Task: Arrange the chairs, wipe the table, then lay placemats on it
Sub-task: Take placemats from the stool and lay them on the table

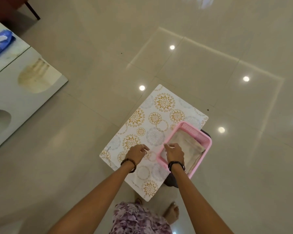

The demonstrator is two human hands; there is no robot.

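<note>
The left hand (139, 153) has its grip curled, fingertips pinching at the top sheet of the patterned placemats (152, 130), apparently working an edge loose. The right hand (173, 152) reaches over the near wall of the pink basket (208, 142), fingers bent down at the folded beige cloth (184, 147) inside; whether that grip has closed on the cloth or on the mat's edge under the rim I cannot tell.

The placemats lie as a flat stack on a low dark stand (172, 180) (mostly hidden, so its shape is unclear), and the basket sits on their right corner, pinning them. They are well apart from the surface (32, 102) they are meant for, which shows at the left edge of view.

Judging progress: a blue packet of wipes (0, 42) rests on the surface, and no mat lies on the part that shows. Pale brownish patches appear there, possibly reflections, so whether wiping is finished is uncertain. A dark chair leg (33, 11) shows at top left; chair arrangement cannot be judged. Laying the mats seems only starting.

In the way: the basket's weight on the stack, likely needing to be lifted or shifted first. The glossy tiled floor (210, 65) lies between stand and surface.
</note>
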